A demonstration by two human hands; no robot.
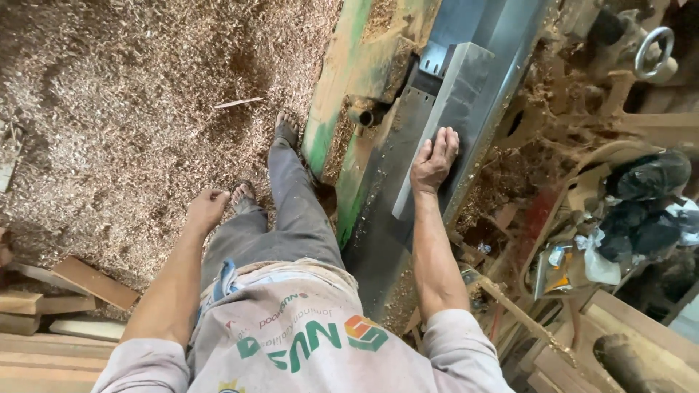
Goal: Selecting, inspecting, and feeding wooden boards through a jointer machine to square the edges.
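My right hand (pixel 434 161) rests flat, fingers together, on a long pale plank (pixel 448 116) that lies along the grey steel bed of a woodworking machine (pixel 389 233). The machine has a worn green side (pixel 342 94). My left hand (pixel 207 209) hangs loosely curled beside my thigh, holding nothing that I can see. My bare feet (pixel 285 129) stand on a floor thick with wood shavings (pixel 124 109).
Wooden offcuts and boards (pixel 65 291) are stacked at the lower left. To the right of the machine lie sawdust, black plastic bags (pixel 648 196), scrap wood and a metal ring bolt (pixel 655 47). A thin splinter (pixel 239 102) lies on the shavings.
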